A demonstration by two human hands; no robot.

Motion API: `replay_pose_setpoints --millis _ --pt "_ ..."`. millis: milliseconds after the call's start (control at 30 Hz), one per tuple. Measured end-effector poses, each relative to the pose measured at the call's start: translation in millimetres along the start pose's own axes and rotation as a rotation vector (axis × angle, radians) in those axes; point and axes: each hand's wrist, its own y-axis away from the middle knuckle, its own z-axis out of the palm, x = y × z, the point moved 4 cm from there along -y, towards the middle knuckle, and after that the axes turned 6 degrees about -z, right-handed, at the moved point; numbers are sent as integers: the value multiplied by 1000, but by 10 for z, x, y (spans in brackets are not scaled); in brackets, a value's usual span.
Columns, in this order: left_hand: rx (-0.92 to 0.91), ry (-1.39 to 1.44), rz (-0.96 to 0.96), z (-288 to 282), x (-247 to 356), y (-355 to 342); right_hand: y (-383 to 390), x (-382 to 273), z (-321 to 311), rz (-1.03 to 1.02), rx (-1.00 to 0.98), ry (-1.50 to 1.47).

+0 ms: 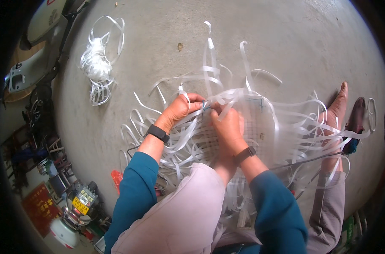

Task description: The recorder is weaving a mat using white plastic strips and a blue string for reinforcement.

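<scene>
A loosely woven mesh of white plastic straps [260, 131] lies on the floor between my legs, its long loose ends fanning out on all sides. At its far edge, my left hand [182, 110] is closed, thumb and fingertips pinching a strap beside a short blue tie [206, 105]. Close by on the right, my right hand [228, 129] is closed too, its fingers bent around a white strap [227, 101] at the same edge. A second blue tie [256, 100] shows farther right along that edge. The right fingertips are partly hidden.
A tangled bundle of white strap [97, 63] lies on the concrete floor at far left. My bare foot [338, 101] is at right, beside a dark shoe [356, 114]. A thin dark rod [304, 161] crosses the near side. Scooters [76, 211] and clutter line the left.
</scene>
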Motion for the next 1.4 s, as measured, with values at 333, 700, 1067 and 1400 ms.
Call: replay_pose_setpoints --millis 333,700,1067,1400 --pt "1 169 17 35 57 40 -8 43 14 3 6 -8" --pt "148 -14 65 36 139 81 52 47 -37 113 -14 -105" --pt "309 155 136 -136 124 235 182 -53 -259 110 -34 -264" --pt "411 9 270 139 655 927 384 -219 -433 128 -83 -395"
